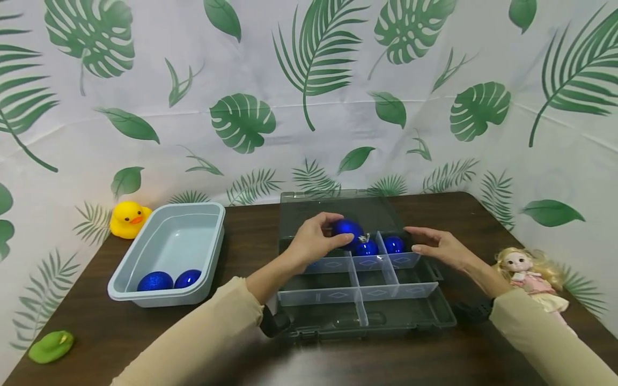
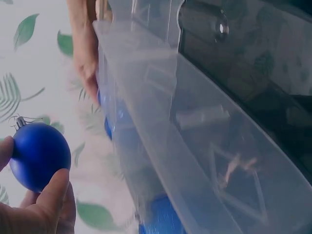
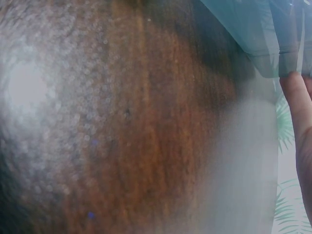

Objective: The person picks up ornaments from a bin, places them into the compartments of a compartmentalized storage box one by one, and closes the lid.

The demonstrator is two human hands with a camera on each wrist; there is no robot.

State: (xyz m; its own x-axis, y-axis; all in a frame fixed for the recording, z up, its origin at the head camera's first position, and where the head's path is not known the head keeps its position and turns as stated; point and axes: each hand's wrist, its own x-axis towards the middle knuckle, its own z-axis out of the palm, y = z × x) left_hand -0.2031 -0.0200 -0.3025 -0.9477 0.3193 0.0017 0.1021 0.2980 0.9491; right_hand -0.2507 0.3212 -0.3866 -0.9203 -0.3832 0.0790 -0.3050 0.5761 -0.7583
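Note:
My left hand pinches a matte blue Christmas ball between thumb and fingers, above the back row of a clear divided plastic box. In the left wrist view this ball shows its silver cap. Two shiny blue balls, one in the middle back compartment and one in the right, sit in the box. Behind the left back divider, more blue is partly hidden. My right hand has its fingers extended at the box's right back edge; in the right wrist view a fingertip touches the plastic.
A pale blue tub on the left holds two blue balls. Behind it stands a yellow rubber duck. A green toy duck lies at the front left, a doll at the right. The box's transparent lid lies folded back.

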